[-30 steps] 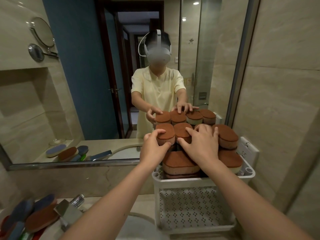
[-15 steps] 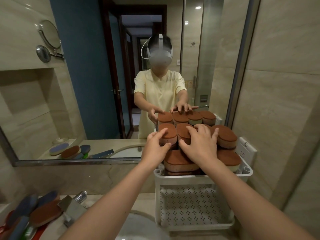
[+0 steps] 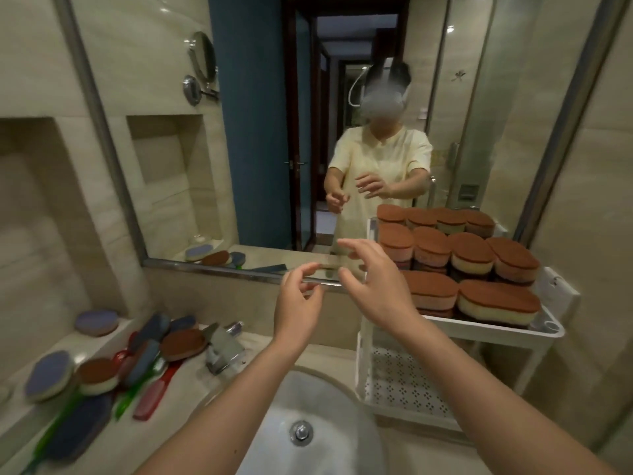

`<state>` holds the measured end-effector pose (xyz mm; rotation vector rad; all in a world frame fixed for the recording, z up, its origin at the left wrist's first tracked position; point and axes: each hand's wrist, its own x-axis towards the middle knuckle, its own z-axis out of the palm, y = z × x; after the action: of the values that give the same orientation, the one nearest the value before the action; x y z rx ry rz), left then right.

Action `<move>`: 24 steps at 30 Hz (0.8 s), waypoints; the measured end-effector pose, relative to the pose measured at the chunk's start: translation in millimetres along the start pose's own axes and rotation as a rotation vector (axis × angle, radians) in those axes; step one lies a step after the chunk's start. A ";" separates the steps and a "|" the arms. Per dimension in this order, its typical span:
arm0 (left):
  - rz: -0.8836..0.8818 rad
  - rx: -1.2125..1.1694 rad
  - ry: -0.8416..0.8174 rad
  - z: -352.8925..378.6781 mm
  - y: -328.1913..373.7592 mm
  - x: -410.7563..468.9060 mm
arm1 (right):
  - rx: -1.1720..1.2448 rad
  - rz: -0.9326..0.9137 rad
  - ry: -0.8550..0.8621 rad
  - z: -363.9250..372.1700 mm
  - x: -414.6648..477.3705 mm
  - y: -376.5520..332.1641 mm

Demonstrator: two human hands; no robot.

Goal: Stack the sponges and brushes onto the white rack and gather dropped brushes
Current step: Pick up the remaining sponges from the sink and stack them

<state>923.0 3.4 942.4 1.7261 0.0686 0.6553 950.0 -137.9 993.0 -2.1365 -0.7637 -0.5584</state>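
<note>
I'm holding my left hand [image 3: 297, 305] and right hand [image 3: 375, 286] side by side over the white basin [image 3: 329, 402], both empty, fingers loosely curled. Brown-topped oval sponges [image 3: 479, 265] are sitting stacked on the white plastic rack [image 3: 496, 333] at right. Coloured plastic brushes [image 3: 142, 363] are lying on the beige surface [image 3: 191, 392], left.

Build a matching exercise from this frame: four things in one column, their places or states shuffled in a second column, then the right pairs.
Things
1. stacked sponges
2. long-handled brushes
3. left hand
4. drain plug

Places or states
A. at the bottom of the sink
B. on the top shelf of the white rack
C. on the counter, left of the faucet
D. raised in the air, holding nothing

Pairs: 1-B, 2-C, 3-D, 4-A
</note>
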 end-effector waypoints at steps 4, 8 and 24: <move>-0.052 0.060 0.085 -48.0 -13.1 -21.4 | 0.087 -0.019 -0.099 41.1 -10.3 -24.1; -0.107 0.143 0.182 -92.2 -31.4 -38.6 | 0.157 -0.013 -0.172 81.1 -23.6 -41.0; -0.344 0.267 0.368 -228.1 -110.1 -66.0 | 0.307 0.068 -0.469 240.6 -31.8 -87.4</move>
<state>796.1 209.0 841.9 1.7682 0.7225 0.7204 900.1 86.6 876.3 -2.0096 -0.9541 0.1053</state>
